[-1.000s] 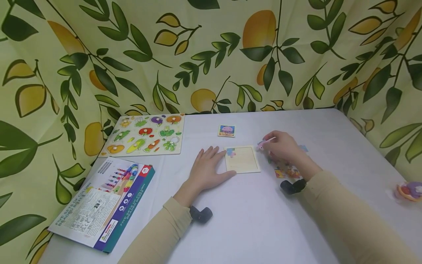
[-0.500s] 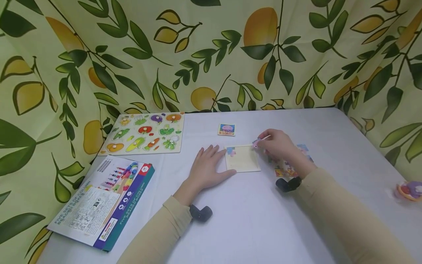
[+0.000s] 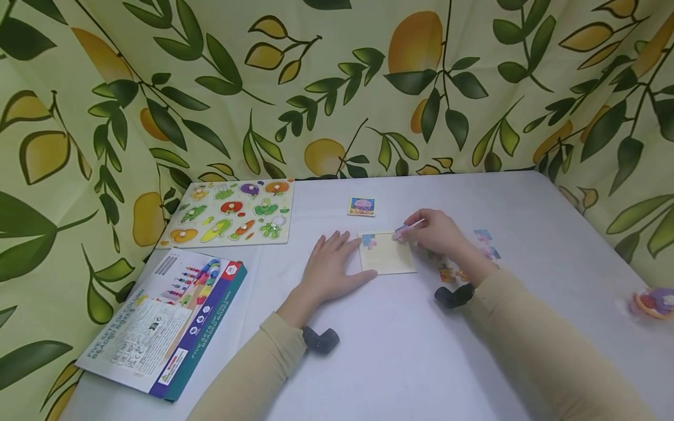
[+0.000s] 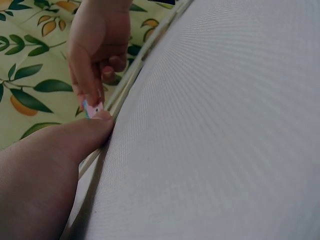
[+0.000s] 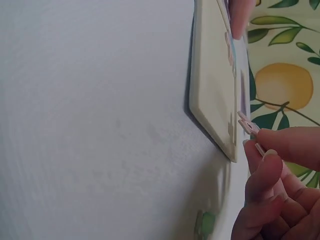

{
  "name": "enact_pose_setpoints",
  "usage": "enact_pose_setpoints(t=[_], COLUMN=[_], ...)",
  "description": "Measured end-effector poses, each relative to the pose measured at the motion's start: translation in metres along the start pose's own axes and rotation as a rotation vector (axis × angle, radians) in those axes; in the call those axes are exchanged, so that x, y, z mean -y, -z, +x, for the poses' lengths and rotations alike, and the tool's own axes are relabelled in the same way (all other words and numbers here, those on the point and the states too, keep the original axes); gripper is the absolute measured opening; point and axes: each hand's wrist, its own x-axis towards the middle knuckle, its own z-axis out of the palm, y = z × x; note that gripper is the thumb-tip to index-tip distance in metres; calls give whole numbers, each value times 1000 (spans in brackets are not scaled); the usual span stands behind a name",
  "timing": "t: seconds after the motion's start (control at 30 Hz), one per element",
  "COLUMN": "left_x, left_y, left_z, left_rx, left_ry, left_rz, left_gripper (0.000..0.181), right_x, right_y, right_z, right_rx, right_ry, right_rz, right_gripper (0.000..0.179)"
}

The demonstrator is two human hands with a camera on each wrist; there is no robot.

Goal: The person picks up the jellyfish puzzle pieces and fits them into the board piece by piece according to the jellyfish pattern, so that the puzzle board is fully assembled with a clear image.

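A square wooden puzzle board [image 3: 387, 257] lies mid-table, with a blue and pink puzzle piece [image 3: 369, 241] set in its far left corner. My left hand [image 3: 330, 269] lies flat with fingers spread, its thumb and forefinger touching the board's left side. Between thumb and fingertips my right hand [image 3: 439, 234] pinches a pink and blue puzzle piece [image 5: 248, 125], held over the board's far right part. In the left wrist view the pinched piece shows close past the left thumb [image 4: 95, 131].
Several loose puzzle pieces [image 3: 485, 242] lie right of the board, partly hidden by the right hand. A small jellyfish picture puzzle [image 3: 361, 206] sits behind. Leftward are a vegetable peg puzzle [image 3: 231, 213] and a flat box [image 3: 163, 321]; a purple-and-orange toy [image 3: 655, 303] stands far right.
My right hand has carried the pinched puzzle piece leftward from beside the board to over its far right part, uncovering more loose pieces. The left hand has stayed in place.
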Motion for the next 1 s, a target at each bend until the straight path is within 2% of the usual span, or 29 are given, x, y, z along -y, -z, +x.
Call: enact_pose_setpoints(t=[0.43, 0.73, 1.0], left_x=[2, 0, 0], left_y=[-2, 0, 1], left_z=[0, 0, 0], left_rx=[-3, -3, -6], left_ry=[-9, -19, -22], left_rz=[14, 28, 11], left_gripper=[85, 83, 81], right_x=[5, 8, 9], right_y=[-15, -23, -25], right_z=[0, 2, 1], right_rx=[0, -14, -35], right_ry=[96, 101, 147], right_rz=[-42, -56, -93], right_gripper=[29, 27, 23])
